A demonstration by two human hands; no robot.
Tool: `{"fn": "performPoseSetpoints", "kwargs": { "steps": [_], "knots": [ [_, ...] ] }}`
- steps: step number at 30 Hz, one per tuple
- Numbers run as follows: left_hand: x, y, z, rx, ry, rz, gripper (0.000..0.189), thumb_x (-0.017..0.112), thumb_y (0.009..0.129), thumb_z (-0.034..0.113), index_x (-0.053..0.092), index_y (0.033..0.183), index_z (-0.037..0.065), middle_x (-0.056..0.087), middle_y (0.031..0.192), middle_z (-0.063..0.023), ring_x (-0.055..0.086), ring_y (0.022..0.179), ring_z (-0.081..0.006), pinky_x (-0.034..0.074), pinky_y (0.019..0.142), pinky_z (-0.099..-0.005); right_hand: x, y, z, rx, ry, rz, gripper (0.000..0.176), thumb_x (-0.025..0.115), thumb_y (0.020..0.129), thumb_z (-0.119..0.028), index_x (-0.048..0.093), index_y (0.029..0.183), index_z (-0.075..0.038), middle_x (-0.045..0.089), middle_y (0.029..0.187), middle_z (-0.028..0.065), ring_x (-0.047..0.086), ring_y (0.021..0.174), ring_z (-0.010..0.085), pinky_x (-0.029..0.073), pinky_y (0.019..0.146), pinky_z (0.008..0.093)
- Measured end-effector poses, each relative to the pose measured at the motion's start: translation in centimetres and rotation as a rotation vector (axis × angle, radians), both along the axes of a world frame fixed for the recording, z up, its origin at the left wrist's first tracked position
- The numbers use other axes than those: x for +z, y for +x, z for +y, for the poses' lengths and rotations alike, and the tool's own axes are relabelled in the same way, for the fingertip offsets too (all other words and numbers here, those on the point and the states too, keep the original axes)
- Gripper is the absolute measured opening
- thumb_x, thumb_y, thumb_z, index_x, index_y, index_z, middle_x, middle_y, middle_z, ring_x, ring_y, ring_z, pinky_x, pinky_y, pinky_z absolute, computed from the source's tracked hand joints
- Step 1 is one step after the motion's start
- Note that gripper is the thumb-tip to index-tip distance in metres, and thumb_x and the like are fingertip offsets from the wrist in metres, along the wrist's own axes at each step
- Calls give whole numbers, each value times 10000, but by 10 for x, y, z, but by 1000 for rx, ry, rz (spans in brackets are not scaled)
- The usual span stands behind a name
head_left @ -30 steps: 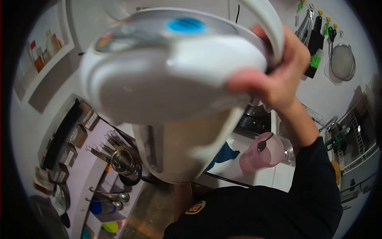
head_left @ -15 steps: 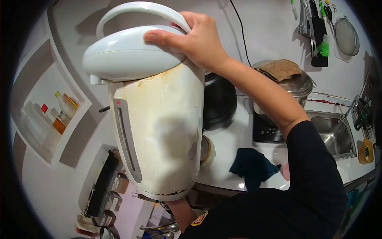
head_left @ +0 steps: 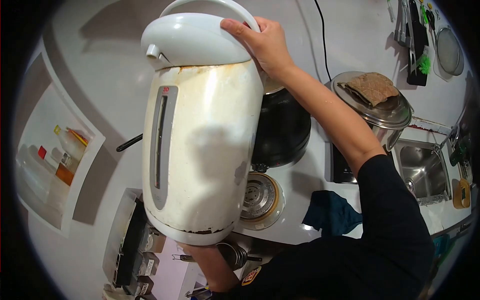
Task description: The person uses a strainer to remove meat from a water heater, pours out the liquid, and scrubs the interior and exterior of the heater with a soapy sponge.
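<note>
As the right hand [head_left: 267,45] grips the lid [head_left: 200,42] of the white dispenser [head_left: 205,140], the left hand [head_left: 197,248] lies below it, under the base [head_left: 187,234], fingers hidden, grasp unclear.

On our white surface [head_left: 295,181], going from the blue cloth [head_left: 330,214], we see a black cooktop [head_left: 343,172] at 12 o'clock, black pot [head_left: 284,131] at 11, round perforated piece [head_left: 259,197] at 9.

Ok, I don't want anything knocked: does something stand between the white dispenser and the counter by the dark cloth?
Likely yes: the round metal-topped item sits on the counter between the raised dispenser and the cloth. The black pot stands behind it.
</note>
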State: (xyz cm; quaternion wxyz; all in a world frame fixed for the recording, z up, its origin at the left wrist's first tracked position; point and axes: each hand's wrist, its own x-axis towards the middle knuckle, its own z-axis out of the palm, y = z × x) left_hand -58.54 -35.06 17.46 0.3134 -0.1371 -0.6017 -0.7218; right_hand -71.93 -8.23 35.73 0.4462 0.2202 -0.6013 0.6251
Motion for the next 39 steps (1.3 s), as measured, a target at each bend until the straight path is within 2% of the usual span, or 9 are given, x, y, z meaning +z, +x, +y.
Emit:
{"fn": "performPoseSetpoints", "kwargs": {
  "steps": [5,8,14,17,23,26,29,32,39],
  "knots": [
    [15,5,-3,10,46,-45,538,362,956,390,413,1324,2,482,1307,-154,535,1130,-266,458,946,-394,-6,-7,8,36,-72,-37,481,761,718,-454,691,786,17,675,694,94,641,590,126,515,557,254],
    [39,-2,-7,-112,518,-222,558,332,953,406,406,1337,8,481,1316,-155,527,1145,-286,461,948,-404,-11,-14,12,27,-113,-54,475,752,730,-453,688,790,15,672,695,90,640,598,124,510,560,252],
    [64,-17,-31,-141,569,-334,545,365,934,398,419,1344,42,486,1328,-139,525,1152,-301,464,938,-440,-23,-32,22,70,-203,-71,503,697,768,-496,667,763,6,651,680,72,619,610,124,489,576,260],
    [75,-17,-30,-142,590,-348,516,347,945,362,437,1315,14,495,1312,-152,534,1140,-302,473,937,-423,-24,-32,20,35,-210,-62,533,647,798,-531,645,722,-4,638,676,62,582,613,116,468,585,272],
    [80,-26,-36,-112,557,-374,496,360,941,342,447,1310,22,503,1305,-150,541,1134,-291,477,930,-419,-22,-27,21,-158,-166,-161,590,552,858,-562,575,691,4,596,662,76,507,621,141,436,616,305],
    [79,-34,-43,-93,544,-370,492,386,922,361,491,1274,34,553,1248,-134,580,1072,-284,510,868,-407,-22,-23,26,-131,-90,-167,602,548,890,-483,629,976,108,670,871,210,645,816,243,493,746,339],
    [85,-36,-44,-93,529,-354,472,382,929,332,495,1264,20,561,1232,-141,587,1061,-283,512,869,-400,-23,-32,22,-269,-73,-140,642,396,950,-502,619,984,99,653,867,234,614,851,286,446,798,375],
    [92,-38,-45,-125,506,-347,466,366,945,323,465,1290,25,528,1277,-145,571,1091,-290,502,894,-408,-25,-38,23,-313,-80,-129,619,410,948,-495,619,1006,84,645,871,241,615,853,298,450,800,375],
    [111,-45,-35,-89,449,-316,445,378,947,307,487,1268,18,558,1236,-148,588,1064,-271,514,870,-382,-27,-40,24,-394,-78,-117,634,367,959,-494,613,998,88,634,894,268,611,882,345,433,826,395]
  ]
}}
